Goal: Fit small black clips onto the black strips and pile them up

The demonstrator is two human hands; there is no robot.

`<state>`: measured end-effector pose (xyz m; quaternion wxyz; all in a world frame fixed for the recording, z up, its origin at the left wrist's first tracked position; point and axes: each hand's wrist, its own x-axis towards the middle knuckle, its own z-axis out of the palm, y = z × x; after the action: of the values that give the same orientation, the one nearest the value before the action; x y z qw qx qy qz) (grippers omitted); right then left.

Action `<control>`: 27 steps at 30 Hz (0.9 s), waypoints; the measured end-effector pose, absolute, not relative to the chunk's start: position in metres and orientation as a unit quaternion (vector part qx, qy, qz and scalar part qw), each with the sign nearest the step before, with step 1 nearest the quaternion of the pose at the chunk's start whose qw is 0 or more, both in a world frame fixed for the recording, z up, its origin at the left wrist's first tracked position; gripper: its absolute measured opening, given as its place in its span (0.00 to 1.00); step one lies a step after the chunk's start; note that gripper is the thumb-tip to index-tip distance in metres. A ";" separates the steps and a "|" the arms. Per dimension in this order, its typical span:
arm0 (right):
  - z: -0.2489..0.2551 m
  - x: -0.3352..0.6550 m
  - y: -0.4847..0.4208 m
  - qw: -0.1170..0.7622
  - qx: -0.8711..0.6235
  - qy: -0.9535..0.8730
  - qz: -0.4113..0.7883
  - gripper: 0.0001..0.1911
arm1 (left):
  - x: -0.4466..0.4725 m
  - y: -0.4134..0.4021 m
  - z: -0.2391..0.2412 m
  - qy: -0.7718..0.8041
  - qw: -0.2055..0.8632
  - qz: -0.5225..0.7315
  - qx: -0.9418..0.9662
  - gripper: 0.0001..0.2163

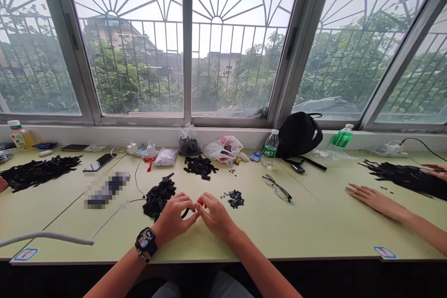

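On green table (296, 223) | left hand (173, 218), right hand (215, 216) pinch floppy black strip (185, 213)

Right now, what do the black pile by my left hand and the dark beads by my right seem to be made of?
Black pile beside your left hand: probably soft fabric or ribbon, matte; the strips lie limp and crumpled. Dark beads: likely hard plastic, faintly glossy, small rounded bits, though too small to be sure.

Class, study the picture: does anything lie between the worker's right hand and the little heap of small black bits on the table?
Nothing visible. Only bare table separates the right hand from the heap; the glasses lie beyond it.
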<state>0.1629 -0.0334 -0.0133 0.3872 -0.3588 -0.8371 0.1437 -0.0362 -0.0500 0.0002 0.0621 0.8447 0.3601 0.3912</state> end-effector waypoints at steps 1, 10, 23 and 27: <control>-0.013 0.162 -0.033 0.386 -0.357 -0.839 0.143 0.09 | -0.036 -0.050 0.000 0.358 0.073 0.385 0.847 0.05; -0.021 0.172 -0.047 0.306 -0.478 -0.823 -0.009 0.03 | -0.039 -0.038 -0.013 0.365 0.115 0.407 0.829 0.10; -0.033 0.254 -0.057 0.313 -0.583 -0.745 -0.082 0.13 | -0.039 -0.039 -0.011 0.389 0.141 0.397 0.819 0.06; -0.035 0.269 -0.053 0.314 -0.562 -0.764 -0.048 0.16 | -0.039 -0.039 -0.010 0.387 0.152 0.392 0.821 0.07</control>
<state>0.2689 -0.0534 -0.0349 0.3136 -0.5615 -0.7642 -0.0480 -0.0386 -0.0386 -0.0102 0.1522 0.8206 0.3872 0.3917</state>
